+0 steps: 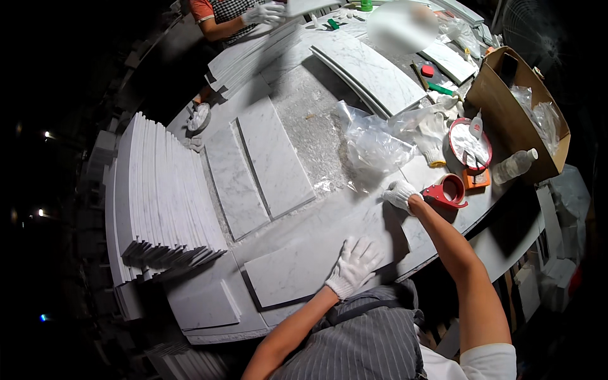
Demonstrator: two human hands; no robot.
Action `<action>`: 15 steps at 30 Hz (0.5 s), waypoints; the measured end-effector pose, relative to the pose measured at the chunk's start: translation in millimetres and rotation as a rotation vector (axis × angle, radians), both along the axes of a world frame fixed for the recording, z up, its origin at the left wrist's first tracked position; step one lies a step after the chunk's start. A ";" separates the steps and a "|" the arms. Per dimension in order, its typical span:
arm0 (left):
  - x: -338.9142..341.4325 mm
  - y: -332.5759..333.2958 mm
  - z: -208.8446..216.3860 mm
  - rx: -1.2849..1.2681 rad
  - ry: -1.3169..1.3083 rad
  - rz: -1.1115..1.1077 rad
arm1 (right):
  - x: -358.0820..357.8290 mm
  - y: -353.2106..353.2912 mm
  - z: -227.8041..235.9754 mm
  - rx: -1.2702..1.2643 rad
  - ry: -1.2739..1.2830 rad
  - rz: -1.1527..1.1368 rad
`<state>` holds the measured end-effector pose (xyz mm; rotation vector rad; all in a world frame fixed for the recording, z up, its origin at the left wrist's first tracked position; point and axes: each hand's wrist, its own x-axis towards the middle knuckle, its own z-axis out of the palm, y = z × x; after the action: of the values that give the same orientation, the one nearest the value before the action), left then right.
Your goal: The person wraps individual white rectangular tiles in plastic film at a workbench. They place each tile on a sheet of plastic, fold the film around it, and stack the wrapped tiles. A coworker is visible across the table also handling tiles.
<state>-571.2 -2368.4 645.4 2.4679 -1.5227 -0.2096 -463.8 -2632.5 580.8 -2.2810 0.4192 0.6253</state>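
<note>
My left hand (pixel 356 266), in a white knit glove, lies with spread fingers on a grey-veined white marble tile (pixel 288 273) at the table's near side. My right hand (pixel 400 196), also gloved, is over the table to the right of that tile. Its fingers look curled; whatever they hold, if anything, I cannot make out. Close beside that wrist sits a red tape dispenser (pixel 445 195) with its roll. A crumpled clear plastic bag (pixel 373 142) lies just beyond the right hand.
Stacked tiles (pixel 168 190) stand on edge at left. Two long tiles (pixel 272 158) lie mid-table, with more tiles (pixel 370 69) beyond. At right are a red-rimmed bowl (pixel 470 144) of white paste, a clear bottle (pixel 516 166) and a cardboard box (pixel 506 95). A co-worker's gloved hand (pixel 263 14) shows at the far left.
</note>
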 end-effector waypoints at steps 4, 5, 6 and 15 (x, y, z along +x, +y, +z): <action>2.8 -4.6 -3.7 0.017 0.009 -0.064 | 1.1 1.4 -7.3 0.015 -0.026 -0.015; 2.3 -5.1 -2.2 0.023 -0.016 -0.065 | 0.8 0.8 -14.5 0.022 -0.055 -0.025; 2.1 -2.7 -0.8 0.031 -0.050 -0.047 | 1.7 3.1 -8.9 0.055 -0.081 -0.009; -37.7 145.6 -16.1 -0.419 -0.207 1.128 | -2.1 -8.5 -15.3 0.014 -0.010 0.016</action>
<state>-608.9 -2222.8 629.3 2.5889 -0.0134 0.5103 -465.9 -2641.0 565.5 -2.2757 0.3907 0.6227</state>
